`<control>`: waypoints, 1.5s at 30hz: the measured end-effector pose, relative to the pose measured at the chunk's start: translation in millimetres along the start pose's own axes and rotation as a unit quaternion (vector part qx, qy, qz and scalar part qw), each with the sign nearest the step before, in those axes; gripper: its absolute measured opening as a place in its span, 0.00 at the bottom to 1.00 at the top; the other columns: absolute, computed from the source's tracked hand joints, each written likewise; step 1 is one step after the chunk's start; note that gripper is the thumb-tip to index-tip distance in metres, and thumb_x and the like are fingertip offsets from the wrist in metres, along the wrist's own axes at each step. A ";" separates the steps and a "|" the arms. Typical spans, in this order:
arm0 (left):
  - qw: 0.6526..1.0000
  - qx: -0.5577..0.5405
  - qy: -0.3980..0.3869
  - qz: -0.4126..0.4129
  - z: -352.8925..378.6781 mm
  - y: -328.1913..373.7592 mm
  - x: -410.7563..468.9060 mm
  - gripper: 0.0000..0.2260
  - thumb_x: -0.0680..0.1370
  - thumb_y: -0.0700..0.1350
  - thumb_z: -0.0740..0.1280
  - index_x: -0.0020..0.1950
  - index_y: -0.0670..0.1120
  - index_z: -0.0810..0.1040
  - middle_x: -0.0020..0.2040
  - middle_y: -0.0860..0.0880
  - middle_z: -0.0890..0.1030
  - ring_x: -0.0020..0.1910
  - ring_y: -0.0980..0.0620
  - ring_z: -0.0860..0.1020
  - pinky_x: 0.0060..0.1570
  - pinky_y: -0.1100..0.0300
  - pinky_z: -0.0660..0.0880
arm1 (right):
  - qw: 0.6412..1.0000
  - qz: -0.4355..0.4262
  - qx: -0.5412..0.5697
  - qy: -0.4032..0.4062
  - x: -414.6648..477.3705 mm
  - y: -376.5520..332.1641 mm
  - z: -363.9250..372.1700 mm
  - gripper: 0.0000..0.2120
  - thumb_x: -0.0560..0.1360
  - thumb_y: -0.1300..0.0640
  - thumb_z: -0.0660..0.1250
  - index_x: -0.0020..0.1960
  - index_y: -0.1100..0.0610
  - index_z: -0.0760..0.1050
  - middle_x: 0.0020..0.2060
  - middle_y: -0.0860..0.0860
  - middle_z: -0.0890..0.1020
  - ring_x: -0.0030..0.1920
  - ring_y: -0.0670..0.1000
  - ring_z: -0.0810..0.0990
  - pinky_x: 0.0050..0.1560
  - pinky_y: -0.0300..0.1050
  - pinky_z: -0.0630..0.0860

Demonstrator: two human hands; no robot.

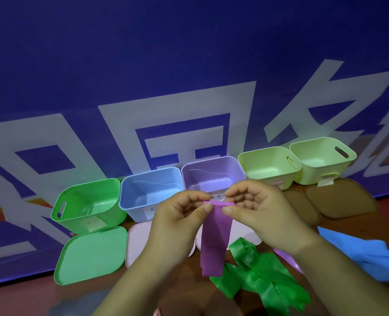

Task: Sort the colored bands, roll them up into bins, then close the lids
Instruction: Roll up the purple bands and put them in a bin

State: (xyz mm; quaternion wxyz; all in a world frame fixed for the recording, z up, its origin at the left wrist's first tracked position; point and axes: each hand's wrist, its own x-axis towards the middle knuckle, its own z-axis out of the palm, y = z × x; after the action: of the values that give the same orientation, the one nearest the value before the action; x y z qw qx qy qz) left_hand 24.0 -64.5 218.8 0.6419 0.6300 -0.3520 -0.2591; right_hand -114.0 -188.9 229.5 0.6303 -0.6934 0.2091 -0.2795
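Purple band (216, 238) hangs from both my hands, above the table and in front of the purple bin. Blue banner (189, 53) with big white characters fills the back. Reddish table (29, 302) below it. Five open bins in a row against the banner: green bin (88, 204), blue bin (150, 192), purple bin (211, 174), near pale bin (268, 165), far pale bin (323, 158). Lids lie flat in front: green lid (90, 254), two pink lids (138, 242) partly behind my hands, two brown lids (341, 199) at right. Blue band (360, 252) lies far right; green bands (257, 279) in a loose heap under my right forearm. My left hand (179, 220) and right hand (262, 208) each pinch the purple band's top edge, thumb against fingers; the rest drops straight down.
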 end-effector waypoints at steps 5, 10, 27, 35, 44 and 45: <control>0.999 -0.013 -0.034 -0.035 14.2 -16.4 -1.8 0.11 0.74 0.33 0.72 0.44 0.50 0.85 0.41 0.48 0.86 0.41 0.54 0.82 0.44 0.63 0.79 | 0.997 0.054 0.022 0.045 -7.9 18.6 -7.5 0.13 0.67 0.74 0.74 0.42 0.58 0.80 0.33 0.48 0.83 0.37 0.43 0.81 0.41 0.34 0.78; 0.996 0.005 -0.066 -0.056 39.8 -30.4 1.5 0.08 0.74 0.32 0.72 0.43 0.45 0.84 0.38 0.48 0.84 0.37 0.56 0.80 0.39 0.65 0.76 | 0.992 0.106 0.014 0.070 -18.1 39.5 -30.9 0.12 0.67 0.74 0.74 0.38 0.58 0.80 0.29 0.49 0.82 0.32 0.42 0.79 0.36 0.32 0.76; 0.973 0.073 -0.107 -0.194 134.3 -109.8 28.5 0.07 0.75 0.32 0.70 0.41 0.43 0.84 0.33 0.50 0.82 0.32 0.58 0.77 0.34 0.67 0.72 | 0.903 0.287 -0.315 0.052 -44.5 188.7 -203.4 0.09 0.70 0.57 0.76 0.50 0.50 0.82 0.40 0.42 0.83 0.42 0.37 0.79 0.42 0.24 0.71; 0.966 0.084 -0.107 -0.222 149.3 -134.2 43.8 0.08 0.75 0.29 0.69 0.39 0.39 0.81 0.34 0.48 0.83 0.35 0.57 0.80 0.39 0.66 0.75 | 0.877 0.284 -0.384 -0.049 -13.3 245.9 -211.5 0.09 0.72 0.54 0.71 0.52 0.48 0.81 0.48 0.46 0.83 0.48 0.47 0.81 0.51 0.45 0.78; 0.959 0.091 -0.049 -0.262 142.7 -149.9 55.5 0.10 0.76 0.30 0.68 0.40 0.43 0.82 0.37 0.45 0.85 0.38 0.51 0.84 0.42 0.62 0.78 | 0.819 0.237 -0.504 -0.143 18.5 288.6 -192.4 0.12 0.75 0.51 0.67 0.58 0.47 0.81 0.57 0.48 0.79 0.57 0.51 0.78 0.55 0.41 0.71; 0.959 0.097 -0.048 -0.263 139.3 -152.5 55.4 0.10 0.76 0.30 0.69 0.40 0.44 0.83 0.38 0.44 0.85 0.40 0.48 0.84 0.44 0.59 0.79 | 0.821 0.234 -0.504 -0.131 17.2 290.2 -192.5 0.10 0.75 0.52 0.68 0.55 0.47 0.82 0.55 0.47 0.79 0.55 0.50 0.78 0.54 0.40 0.70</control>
State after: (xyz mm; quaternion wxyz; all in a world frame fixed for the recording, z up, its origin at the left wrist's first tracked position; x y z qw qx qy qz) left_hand -33.3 -205.7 68.7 0.4695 0.7462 -0.2274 -0.4136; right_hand -208.3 -379.9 -46.6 0.2607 -0.8747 0.3923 0.1143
